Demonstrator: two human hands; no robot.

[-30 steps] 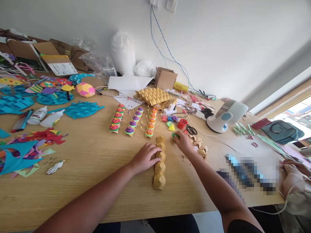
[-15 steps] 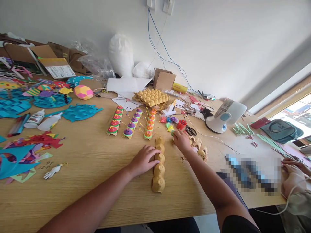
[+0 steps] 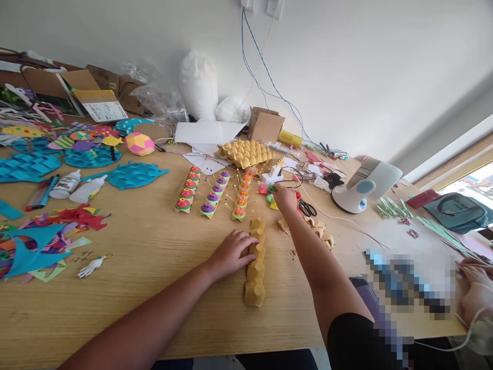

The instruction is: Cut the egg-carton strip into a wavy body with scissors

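My left hand (image 3: 230,253) rests with curled fingers on the side of a plain brown strip of egg-carton cups (image 3: 254,272) lying lengthwise on the wooden table (image 3: 154,241). My right hand (image 3: 285,198) reaches further back, fingers pinched on a small green piece (image 3: 271,188) among pink and yellow bits (image 3: 263,189). Just left of it stand three painted carton strips (image 3: 214,194) studded with pins.
A yellow egg tray (image 3: 245,152), a cardboard box (image 3: 265,125) and a white fan (image 3: 365,185) stand behind. Scissors (image 3: 307,208) and carton scraps (image 3: 321,234) lie right of my arm. Glue bottles (image 3: 65,184) and teal foam fish (image 3: 133,174) are left. Another person's hand (image 3: 475,288) is far right.
My right hand has moved away from the strip's far end, back and up the table to the coloured bits. My left hand stays on the plain strip.
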